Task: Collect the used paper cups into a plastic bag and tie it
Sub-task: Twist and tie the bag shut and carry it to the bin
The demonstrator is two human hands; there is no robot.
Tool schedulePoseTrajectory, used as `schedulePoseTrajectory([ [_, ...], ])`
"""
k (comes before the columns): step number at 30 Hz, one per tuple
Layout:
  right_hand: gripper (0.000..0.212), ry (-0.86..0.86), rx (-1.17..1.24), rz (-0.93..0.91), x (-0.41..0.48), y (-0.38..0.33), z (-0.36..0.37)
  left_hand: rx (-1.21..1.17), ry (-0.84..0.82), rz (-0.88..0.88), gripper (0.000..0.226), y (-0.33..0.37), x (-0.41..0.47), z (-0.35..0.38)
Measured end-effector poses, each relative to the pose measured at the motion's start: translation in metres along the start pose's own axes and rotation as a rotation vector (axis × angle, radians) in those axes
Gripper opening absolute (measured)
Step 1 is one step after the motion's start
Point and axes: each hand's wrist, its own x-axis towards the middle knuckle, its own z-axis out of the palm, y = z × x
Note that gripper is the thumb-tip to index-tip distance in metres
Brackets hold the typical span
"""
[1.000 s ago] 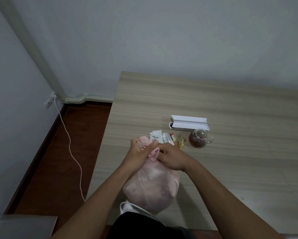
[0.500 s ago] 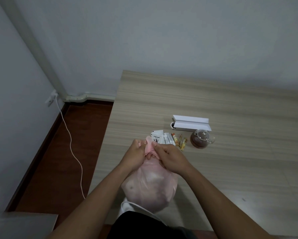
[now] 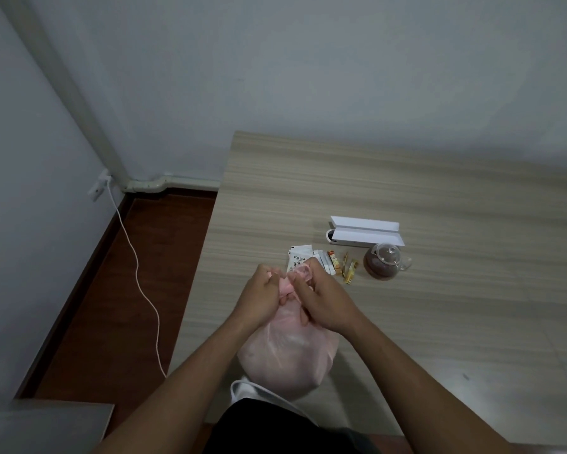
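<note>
Crinkled translucent pink plastic bag (image 3: 287, 358)

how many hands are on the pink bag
2: the left hand grips the neck of the pink bag from the left, the right hand from the right.

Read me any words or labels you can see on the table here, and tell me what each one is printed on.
"YOD CHA": on the white sachet.
Smaller print below it on that sachet: too small to read.
Orange and yellow stick packets: print too blurred to read.
White box: no text visible.
</note>
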Motion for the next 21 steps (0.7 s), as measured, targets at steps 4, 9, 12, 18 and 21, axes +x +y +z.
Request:
schedulePoseTrajectory([
  [4,0.028,0.077,-0.011,0.168,0.007,0.007,0.002,0.249,0.028,0.310,0.023,-0.011,-0.002,-0.001],
  [9,0.032,-0.046,0.151,0.388,0.010,0.003,-0.003,0.437,0.021,0.604,0.014,-0.005,-0.015,0.003],
  [12,0.031,-0.112,0.172,0.432,0.009,0.005,-0.009,0.464,0.015,0.665,0.017,-0.004,-0.015,0.000],
  [18,0.018,-0.222,0.206,0.380,0.007,0.018,-0.022,0.412,-0.041,0.695,0.013,-0.006,-0.008,-0.003],
  [21,0.036,-0.270,0.218,0.347,0.000,0.014,-0.023,0.336,-0.040,0.617,0.011,-0.009,-0.001,-0.004],
])
